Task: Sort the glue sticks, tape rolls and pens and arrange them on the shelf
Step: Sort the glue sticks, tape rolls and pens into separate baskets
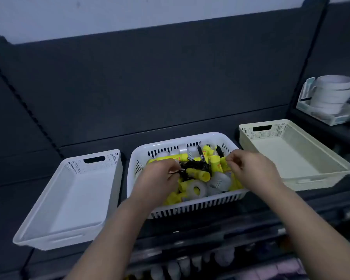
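A white slotted basket (190, 207) in the middle of the dark shelf holds a mixed pile: yellow glue sticks (197, 174), clear tape rolls (196, 189) and black pens (192, 164). My left hand (159, 178) reaches into the basket's left side and pinches a black pen between thumb and fingers. My right hand (251, 168) hovers over the basket's right side with its fingers curled near the yellow glue sticks; whether it holds anything is unclear.
An empty white tray (49, 235) sits left of the basket and an empty cream tray (321, 178) sits right of it. On the far right a box (319, 116) carries stacked white tape rolls (331, 93). A lower shelf with goods lies below.
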`<state>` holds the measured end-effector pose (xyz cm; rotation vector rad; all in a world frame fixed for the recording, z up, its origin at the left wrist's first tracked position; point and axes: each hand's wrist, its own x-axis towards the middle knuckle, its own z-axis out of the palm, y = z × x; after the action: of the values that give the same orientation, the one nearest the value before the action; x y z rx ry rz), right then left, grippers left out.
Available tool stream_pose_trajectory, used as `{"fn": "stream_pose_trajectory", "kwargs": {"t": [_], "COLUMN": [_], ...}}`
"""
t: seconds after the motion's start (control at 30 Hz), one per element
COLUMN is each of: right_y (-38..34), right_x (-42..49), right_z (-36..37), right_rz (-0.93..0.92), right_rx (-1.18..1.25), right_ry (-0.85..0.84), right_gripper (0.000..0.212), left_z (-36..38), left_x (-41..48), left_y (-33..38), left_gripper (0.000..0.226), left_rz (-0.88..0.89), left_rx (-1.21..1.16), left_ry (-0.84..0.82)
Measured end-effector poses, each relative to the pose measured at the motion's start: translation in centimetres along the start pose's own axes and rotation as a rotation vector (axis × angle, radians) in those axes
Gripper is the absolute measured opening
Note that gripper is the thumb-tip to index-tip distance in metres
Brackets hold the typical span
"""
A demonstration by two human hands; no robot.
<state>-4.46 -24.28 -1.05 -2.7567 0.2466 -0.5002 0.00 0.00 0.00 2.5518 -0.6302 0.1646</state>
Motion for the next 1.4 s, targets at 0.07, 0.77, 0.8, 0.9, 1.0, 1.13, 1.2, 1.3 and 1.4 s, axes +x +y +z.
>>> {"fn": "stream_pose_trajectory", "kwargs": {"t": [0.07,0.77,0.8,0.9,1.0,1.13,1.2,1.3,1.4], "right_y": [0.8,-1.4,-2.0,-5.1,-8.9,-14.1,-16.9,-20.9,-24.2], "right_x": [0.5,4.8,5.2,6.3,6.5,6.0,5.8,5.7,5.6], "right_z": [-0.1,2.2,1.6,-0.4,-0.5,1.4,2.4,4.2,6.3], "right_rz": [0.011,-0.117,-0.119,-0.198,-0.310,-0.383,-0.376,-0.356,-0.323], "right_rx": [-0.006,0.042,0.151,0.463,0.618,0.684,0.732,0.757,0.670], "right_ry": [0.010,-0.152,-0.084,0.063,0.053,-0.079,-0.111,-0.185,-0.283], "right_gripper": [0.011,0.036,0.037,0.033,0.024,0.014,0.015,0.013,0.012], "left_z": [1.0,1.6,1.1,-1.7,-5.4,-9.4,-10.0,-9.3,-8.2], "left_x": [0.7,3.1,3.0,2.6,1.2,-1.9,-3.1,-3.7,-3.0], "left_y": [1.1,1.7,1.5,0.4,-2.7,-10.0,-13.9,-18.2,-20.6], "left_gripper": [0.026,0.013,0.014,0.019,0.022,0.025,0.026,0.029,0.031], "left_rz": [0.037,-0.233,-0.242,-0.276,-0.365,-0.662,-0.775,-0.817,-0.764], "left_rx": [0.014,-0.420,-0.453,-0.452,-0.238,-0.010,0.092,0.183,0.249], "left_ry": [-0.045,0.417,0.457,0.581,0.626,0.468,0.299,0.079,-0.055]}}
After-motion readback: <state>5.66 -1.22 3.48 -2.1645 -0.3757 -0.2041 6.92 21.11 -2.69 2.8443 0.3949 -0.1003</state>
